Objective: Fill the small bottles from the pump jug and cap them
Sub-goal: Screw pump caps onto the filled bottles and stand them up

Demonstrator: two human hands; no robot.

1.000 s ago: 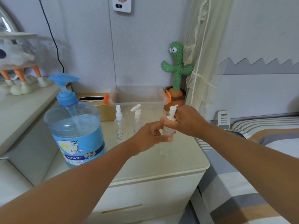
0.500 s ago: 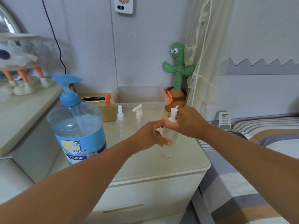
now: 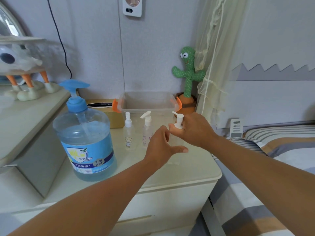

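A big blue pump jug [image 3: 85,143] stands at the left of the cream nightstand [image 3: 170,176]. Two small clear bottles [image 3: 129,135] [image 3: 147,132] with white tops stand side by side behind my hands. A third clear bottle [image 3: 175,142] stands upright on the nightstand, and my left hand [image 3: 160,147] wraps around its body with the thumb across the front. My right hand [image 3: 196,132] pinches its white pump cap [image 3: 178,120] on the bottle's neck.
A clear plastic box [image 3: 148,101] with orange clips stands at the back, with a golden tissue box [image 3: 102,108] to its left. A green cactus toy [image 3: 188,70] stands by the curtain. A striped bed [image 3: 281,150] lies close on the right.
My left thumb has stretched a little further across the bottle. My right hand stays on the pump cap, and the bottle stays in place.
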